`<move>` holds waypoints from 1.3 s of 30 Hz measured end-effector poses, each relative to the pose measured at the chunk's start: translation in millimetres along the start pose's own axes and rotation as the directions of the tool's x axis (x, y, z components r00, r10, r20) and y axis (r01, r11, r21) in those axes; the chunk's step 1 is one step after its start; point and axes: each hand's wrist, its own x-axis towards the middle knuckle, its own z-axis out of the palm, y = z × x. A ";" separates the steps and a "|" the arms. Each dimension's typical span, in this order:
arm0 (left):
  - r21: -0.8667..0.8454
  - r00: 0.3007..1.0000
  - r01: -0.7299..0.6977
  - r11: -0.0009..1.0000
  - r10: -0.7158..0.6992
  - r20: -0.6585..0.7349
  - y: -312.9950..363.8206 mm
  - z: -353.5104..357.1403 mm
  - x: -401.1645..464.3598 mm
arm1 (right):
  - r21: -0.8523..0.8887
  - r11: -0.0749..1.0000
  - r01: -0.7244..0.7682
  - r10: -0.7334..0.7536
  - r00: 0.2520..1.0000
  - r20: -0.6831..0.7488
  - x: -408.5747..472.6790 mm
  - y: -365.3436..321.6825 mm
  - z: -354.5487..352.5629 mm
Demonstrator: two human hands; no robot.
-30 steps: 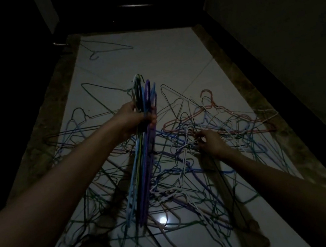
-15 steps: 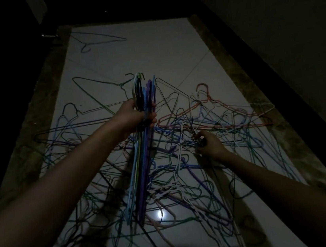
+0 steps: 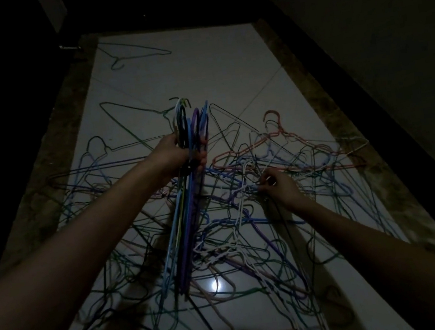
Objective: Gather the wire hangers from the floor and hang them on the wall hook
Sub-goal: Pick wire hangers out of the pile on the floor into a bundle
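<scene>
Wire hangers lie in a many-coloured tangle across the pale tiled floor, crossing and hooked through one another. The left hand has its fingers curled around a gathered bundle of hangers, hooks up. The right hand pinches a wire down in the heap. One lone hanger lies far off near a dark doorway.

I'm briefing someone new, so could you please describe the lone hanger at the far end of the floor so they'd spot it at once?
Start at the pale tiled floor and look past the tangled pile of hangers toward the dark doorway. There, near the left border, lies a single greenish wire hanger. Unlike the others, it touches no other hanger.
</scene>
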 end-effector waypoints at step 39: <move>-0.236 0.983 0.046 0.971 -0.087 -0.163 36.7 -19.9 -31.5 | 0.487 0.826 0.285 -0.194 0.954 -0.229 -30.0 -144.1 -76.8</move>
